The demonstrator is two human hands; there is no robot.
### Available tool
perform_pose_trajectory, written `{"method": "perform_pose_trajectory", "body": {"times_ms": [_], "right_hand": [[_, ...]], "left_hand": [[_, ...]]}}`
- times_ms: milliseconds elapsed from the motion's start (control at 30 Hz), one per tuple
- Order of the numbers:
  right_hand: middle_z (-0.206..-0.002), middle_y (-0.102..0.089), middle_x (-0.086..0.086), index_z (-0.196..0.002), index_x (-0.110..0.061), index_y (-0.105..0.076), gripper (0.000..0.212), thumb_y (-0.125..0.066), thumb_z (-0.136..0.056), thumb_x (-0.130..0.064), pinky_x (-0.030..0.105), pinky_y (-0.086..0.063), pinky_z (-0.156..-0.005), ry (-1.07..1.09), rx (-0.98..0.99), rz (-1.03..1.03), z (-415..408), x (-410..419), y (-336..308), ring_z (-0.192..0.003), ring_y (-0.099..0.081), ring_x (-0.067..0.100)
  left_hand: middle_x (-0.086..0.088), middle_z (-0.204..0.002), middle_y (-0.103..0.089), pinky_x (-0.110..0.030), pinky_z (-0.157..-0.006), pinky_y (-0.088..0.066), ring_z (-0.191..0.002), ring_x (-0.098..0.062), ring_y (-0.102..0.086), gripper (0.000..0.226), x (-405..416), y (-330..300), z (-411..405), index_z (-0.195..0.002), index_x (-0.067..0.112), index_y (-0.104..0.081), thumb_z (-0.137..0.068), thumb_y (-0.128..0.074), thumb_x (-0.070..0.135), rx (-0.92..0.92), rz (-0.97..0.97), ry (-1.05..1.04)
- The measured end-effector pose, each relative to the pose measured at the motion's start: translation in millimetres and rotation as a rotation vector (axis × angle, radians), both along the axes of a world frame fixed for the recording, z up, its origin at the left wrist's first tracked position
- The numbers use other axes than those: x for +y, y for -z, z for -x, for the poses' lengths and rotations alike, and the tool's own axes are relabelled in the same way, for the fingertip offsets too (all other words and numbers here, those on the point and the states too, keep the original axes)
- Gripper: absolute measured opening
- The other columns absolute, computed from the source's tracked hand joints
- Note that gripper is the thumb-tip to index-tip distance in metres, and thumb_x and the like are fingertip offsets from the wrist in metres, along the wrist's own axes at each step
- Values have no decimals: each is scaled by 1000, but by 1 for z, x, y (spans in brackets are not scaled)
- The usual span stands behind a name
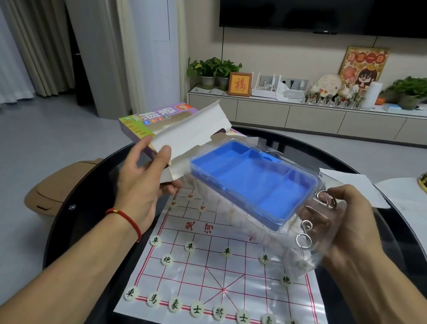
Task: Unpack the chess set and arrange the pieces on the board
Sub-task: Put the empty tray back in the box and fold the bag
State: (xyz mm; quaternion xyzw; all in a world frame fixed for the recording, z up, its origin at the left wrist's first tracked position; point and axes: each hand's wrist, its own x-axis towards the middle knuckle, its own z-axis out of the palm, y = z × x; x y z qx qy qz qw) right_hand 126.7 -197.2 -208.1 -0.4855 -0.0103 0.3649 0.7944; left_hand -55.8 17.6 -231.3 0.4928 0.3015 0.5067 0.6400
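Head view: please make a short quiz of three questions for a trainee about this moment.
1. True or false: the blue tray lies flat on the chess board.
2. Which hand grips the cardboard box?
A. left hand
B. right hand
3. Fill in: the nearest row holds ___ pieces.

Key: 1 false, it is held above the board; 2 A; 3 nine.

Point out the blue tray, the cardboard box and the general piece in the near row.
blue tray (247, 182): head view, on its recessed floor.
cardboard box (141, 123): head view, on the printed purple top face.
general piece (218, 312): head view, on the middle of the disc's marked face.
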Motion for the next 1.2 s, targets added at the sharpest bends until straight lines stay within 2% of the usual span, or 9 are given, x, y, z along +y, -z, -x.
{"method": "perform_pose_trajectory", "body": {"times_ms": [100, 267, 500, 600, 700, 800, 933, 1067, 1200], "right_hand": [[-75, -69, 6, -72, -18, -43, 17, -45, -89, -20, 28, -28, -55, 10, -29, 3, 4, 1, 0, -40, -48, 12], [-79, -71, 7, -77, -18, -44, 8, -48, -83, -17, 25, -28, -55, 25, -11, -39, 8, 4, 5, -45, -47, 11], [-114, -74, 12, -88, -18, -54, 7, -51, -83, -23, 24, -41, -53, 93, -66, 35, 16, 10, 11, -62, -68, 14], [-102, -75, 8, -84, -17, -51, 7, -47, -88, -19, 32, -42, -71, 75, -101, 24, 19, 8, 6, -71, -76, 16], [-86, -74, 4, -79, -17, -50, 11, -46, -89, -17, 31, -39, -68, 91, -113, 22, 22, 7, 1, -66, -75, 16], [-90, -74, 3, -84, -17, -58, 16, -45, -94, -17, 29, -41, -63, 75, -146, 15, 28, 11, 3, -77, -74, 18], [-102, -75, 9, -103, -13, -68, 18, -54, -98, -21, 27, -52, -66, -44, -168, -40, 39, 24, 5, -89, -71, 19], [-115, -72, 14, -134, -9, -60, 48, -63, -94, -36, 35, -59, -81, -277, -157, -68, 28, 27, -1, -100, -71, 27], [-124, -67, 19, -127, -9, -59, 43, -67, -90, -30, 44, -58, -92, -429, -274, -119, 11, 22, -5, -111, -69, 37]], "left_hand": [[-21, -126, -62, -26, -43, -47, -54, -24, -63, 47, 3, 1, 1, -139, 20, -54, -95, -69, 26, -1, 13, -14], [-8, -101, -73, -28, -46, -52, -55, -27, -63, 52, -6, -4, 3, -143, 30, -48, -95, -68, 23, 13, -21, -13], [-1, -112, -74, -35, -59, -61, -77, -16, -73, 58, -9, -7, 6, -146, 32, -45, -94, -69, 24, 48, -77, 0], [-2, -114, -74, -32, -54, -57, -83, -17, -70, 55, -7, -10, 9, -145, 31, -48, -95, -68, 21, 35, -58, 66], [-4, -115, -74, -30, -55, -55, -88, -19, -70, 54, -9, -10, 10, -144, 31, -49, -95, -68, 20, 33, -57, 113], [-3, -114, -74, -32, -55, -54, -84, -21, -70, 56, -18, -8, 7, -144, 33, -48, -94, -68, 21, 37, -79, 148], [2, -102, -76, -30, -52, -52, -77, -13, -69, 56, -34, -4, -1, -143, 34, -49, -93, -68, 18, 28, -79, 228], [-4, -112, -75, -28, -49, -51, -91, -24, -67, 53, -32, -1, -5, -142, 32, -52, -94, -67, 18, -17, -12, 249], [-3, -114, -74, -27, -52, -52, -81, -18, -68, 47, -19, -4, 0, -142, 23, -53, -97, -62, 14, -89, 85, 235]]}}
